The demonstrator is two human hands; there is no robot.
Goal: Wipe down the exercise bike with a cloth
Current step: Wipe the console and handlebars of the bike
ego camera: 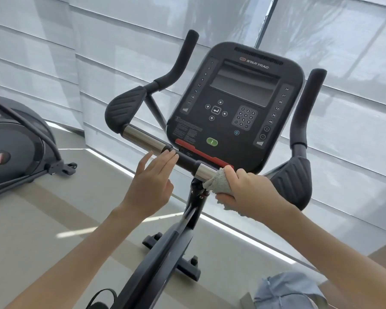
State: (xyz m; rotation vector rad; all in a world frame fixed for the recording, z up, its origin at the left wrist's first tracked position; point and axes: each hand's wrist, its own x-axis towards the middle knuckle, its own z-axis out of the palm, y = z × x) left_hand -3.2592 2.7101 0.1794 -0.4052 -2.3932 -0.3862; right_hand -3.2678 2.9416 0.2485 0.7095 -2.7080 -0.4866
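The black exercise bike fills the middle, its console [234, 101] tilted toward me above a crossbar [143, 139] with chrome sections. My right hand [247, 192] grips a grey-blue cloth [218, 181] wrapped around the right chrome section of the bar, just below the console's red strip. My left hand [152, 181] has straight fingers whose tips touch the dark middle of the bar, beside the left chrome section. Both forearms reach in from the bottom.
Curved black handlebars with ribbed pads rise at the left [125, 105] and right [299, 179]. Another exercise machine [16, 148] stands on the floor at the left. Pale window blinds [76, 63] hang behind the bike. The bike's front foot [176, 262] rests on the beige floor.
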